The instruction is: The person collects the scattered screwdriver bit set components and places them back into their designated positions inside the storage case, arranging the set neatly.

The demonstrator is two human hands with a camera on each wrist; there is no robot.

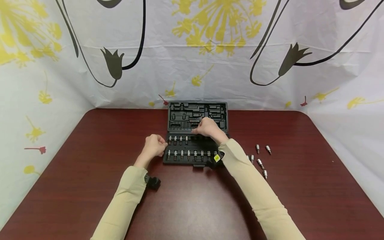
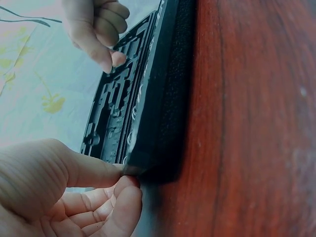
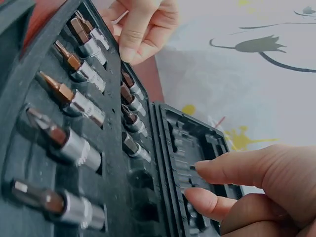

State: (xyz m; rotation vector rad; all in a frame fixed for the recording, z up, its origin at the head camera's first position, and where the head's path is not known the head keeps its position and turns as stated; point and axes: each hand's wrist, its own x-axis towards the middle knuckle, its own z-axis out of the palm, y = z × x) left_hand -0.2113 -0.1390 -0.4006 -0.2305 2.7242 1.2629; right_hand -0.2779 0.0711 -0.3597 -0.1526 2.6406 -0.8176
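Holding the black tool case (image 1: 195,146) steady, the left hand (image 1: 154,145) pinches its corner so the right hand (image 1: 207,127), fingers loosely bent, can reach inside.

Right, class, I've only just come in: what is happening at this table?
A person is working at an open black tool case on a dark red table. The left hand pinches the case's left edge. The right hand reaches over the tray's upper row, fingertips near the lid hinge; whether it holds anything cannot be told. Bit sockets stand in both rows, with the upper row only partly filled. More loose sockets lie on the table, right of the case.
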